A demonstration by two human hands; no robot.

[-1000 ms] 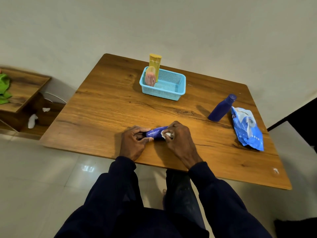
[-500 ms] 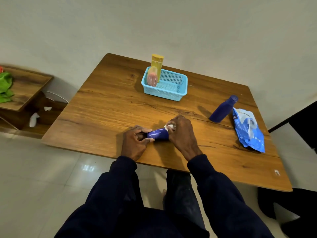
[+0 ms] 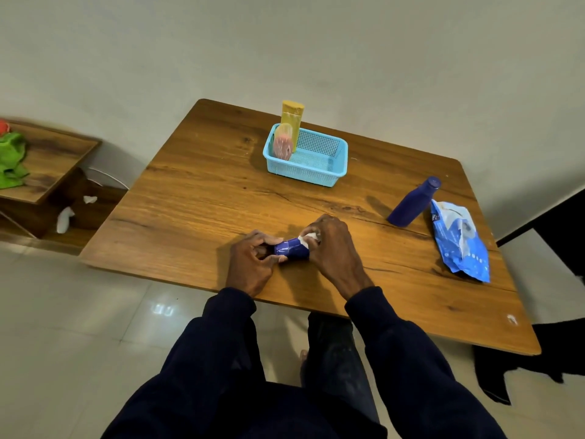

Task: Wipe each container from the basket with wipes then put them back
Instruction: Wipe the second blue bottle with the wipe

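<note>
Head cam: blue container (image 3: 292,248) lying sideways near table (image 3: 190,201) front edge. L hand (image 3: 250,264) pinches one end, R hand (image 3: 332,248) pinches wipe (image 3: 309,237) against other. Prob light, slick plastic; hold by ends.

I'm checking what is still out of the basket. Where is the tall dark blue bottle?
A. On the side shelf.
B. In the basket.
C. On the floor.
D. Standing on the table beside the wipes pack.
D: the dark blue bottle stands on the table beside the wipes pack, apart from the basket.
</note>
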